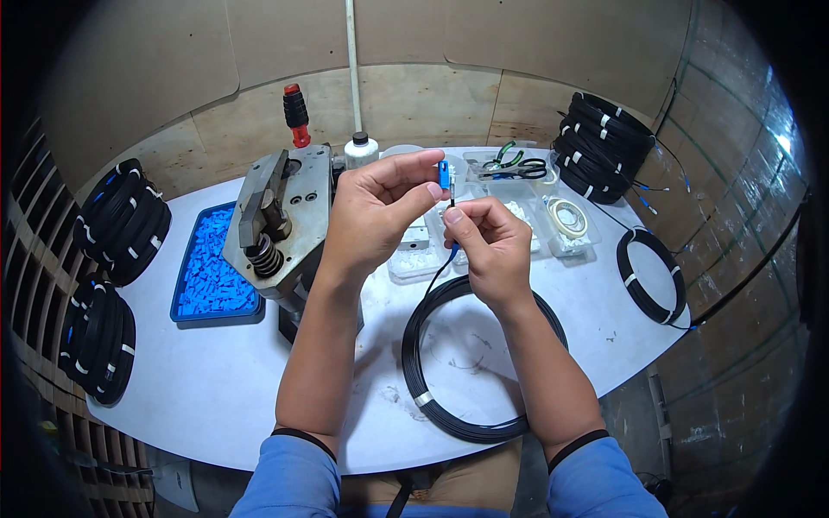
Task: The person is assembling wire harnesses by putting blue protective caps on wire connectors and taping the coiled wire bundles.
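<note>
My left hand (373,210) is raised over the table, pinching a small blue connector housing (444,173) between thumb and forefinger. My right hand (485,244) sits just below and to the right of it, its fingers closed on the thin black cable end (452,200) that points up into the connector. From that hand the cable drops to a black cable coil (425,380) with a white tie, lying flat on the white table (224,380) under my forearms.
A grey metal press tool (281,220) stands left of my hands, beside a blue tray of blue connector parts (210,263). Clear plastic boxes (553,220) with white parts and scissors (511,164) lie behind. Bundled black coils (123,220) (604,145) (652,274) rest at the table's edges.
</note>
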{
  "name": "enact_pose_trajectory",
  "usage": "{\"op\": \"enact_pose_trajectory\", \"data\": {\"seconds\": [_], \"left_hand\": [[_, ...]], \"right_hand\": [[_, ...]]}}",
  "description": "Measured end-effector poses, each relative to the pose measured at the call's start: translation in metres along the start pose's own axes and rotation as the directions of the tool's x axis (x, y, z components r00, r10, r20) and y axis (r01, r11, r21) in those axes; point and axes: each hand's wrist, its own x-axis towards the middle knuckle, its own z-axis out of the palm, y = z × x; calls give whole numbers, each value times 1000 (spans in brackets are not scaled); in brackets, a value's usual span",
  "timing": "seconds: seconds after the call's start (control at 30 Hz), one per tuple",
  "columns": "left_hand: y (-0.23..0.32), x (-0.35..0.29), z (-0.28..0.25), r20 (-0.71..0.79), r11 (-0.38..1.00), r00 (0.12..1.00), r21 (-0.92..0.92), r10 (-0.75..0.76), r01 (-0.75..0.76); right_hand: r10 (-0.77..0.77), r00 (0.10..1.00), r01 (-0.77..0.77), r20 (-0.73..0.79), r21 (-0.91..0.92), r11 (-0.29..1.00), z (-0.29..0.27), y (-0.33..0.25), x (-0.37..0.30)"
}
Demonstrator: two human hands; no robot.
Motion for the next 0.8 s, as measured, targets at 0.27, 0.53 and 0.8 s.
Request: {"op": "enact_pose_trajectory", "data": {"seconds": [0.27, 0.53, 0.8], "left_hand": [[-1, 1, -2, 0, 1000, 1000, 19, -14, 14], [-3, 1, -1, 10, 1000, 1000, 12, 25, -25], [-5, 1, -1, 2, 999, 999, 21, 33, -34]], "right_hand": [[1, 1000, -1, -3, 2, 1000, 1, 0, 0], [1, 1000, -1, 1, -19, 1000, 0, 0, 0], [-6, 1000, 6, -2, -28, 1000, 0, 2, -1]]}}
